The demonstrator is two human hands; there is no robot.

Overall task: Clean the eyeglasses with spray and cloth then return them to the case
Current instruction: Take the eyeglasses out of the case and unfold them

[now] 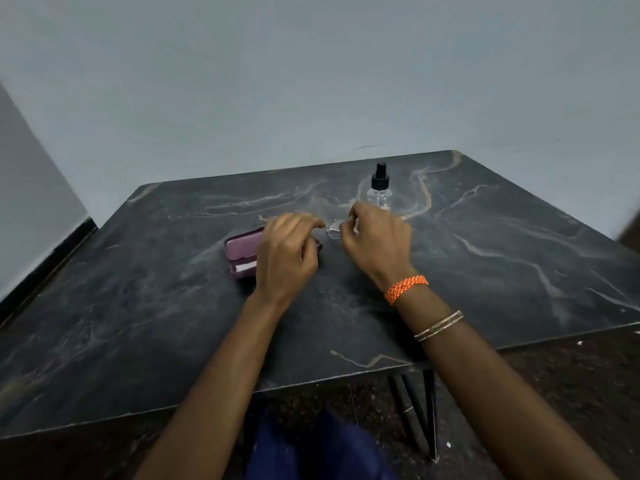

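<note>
1. Where the grey wall [311, 81] fills the upper half of the view, it meets a second wall at the left, and a dark skirting strip [45, 271] runs along the floor there.
2. The table [173, 323] has a black top with pale marble veins, set at an angle to the camera; thin black legs [429, 410] show under its near corner, above a dark speckled floor [571, 393].
3. Both forearms reach from the bottom edge to the middle of the table, over a patch of dark blue clothing [322, 452].
4. The left hand [287, 254] has its fingers curled and appears to pinch one end of the eyeglasses; it covers the right part of the case.
5. The right hand [377, 244] is curled too and seems to grip the other end of the eyeglasses, though motion blur hides the fingertips.
6. The pink case [242, 251] lies open on the table just left of centre, with something white [244, 268] inside its near half.
7. The clear spray bottle [380, 188], black pump on top, stands upright just beyond the right hand.
8. An orange braided band [406, 289] circles the right wrist, with thin beaded bangles [438, 325] further up the arm.
9. The eyeglasses [334, 232] are held between the two hands, just above the table; only a thin, pale, blurred piece of frame shows.
</note>
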